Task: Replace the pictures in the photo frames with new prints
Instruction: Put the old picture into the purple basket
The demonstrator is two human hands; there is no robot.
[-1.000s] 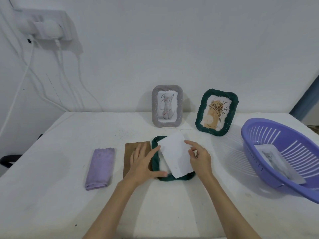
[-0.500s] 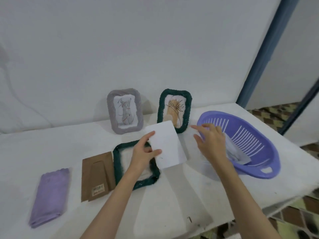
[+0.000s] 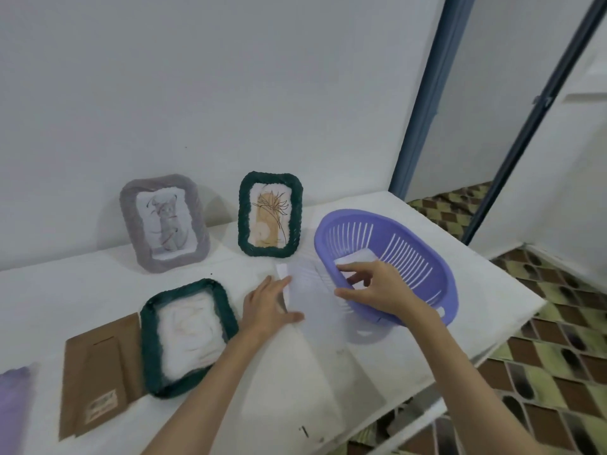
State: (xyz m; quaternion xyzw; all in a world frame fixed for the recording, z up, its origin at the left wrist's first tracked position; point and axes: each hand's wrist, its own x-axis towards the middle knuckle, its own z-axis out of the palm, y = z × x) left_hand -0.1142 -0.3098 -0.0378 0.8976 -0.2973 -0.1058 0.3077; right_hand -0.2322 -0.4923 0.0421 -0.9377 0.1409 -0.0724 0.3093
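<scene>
A dark green woven frame lies face down and opened on the white table. Its brown backing board lies just left of it. My left hand holds a blank white sheet low over the table, between this frame and the purple basket. My right hand reaches over the basket's near rim with fingers apart, above a print that lies inside. A grey frame and a second green frame stand against the wall with pictures in them.
A folded purple cloth lies at the far left edge of view. The table's right edge and front corner are close to the basket, with patterned floor below. A blue door post stands behind the basket.
My left hand has carried the white sheet from over the open frame to the right and down beside the basket. My right hand went from the sheet into the basket. The view swung right.
</scene>
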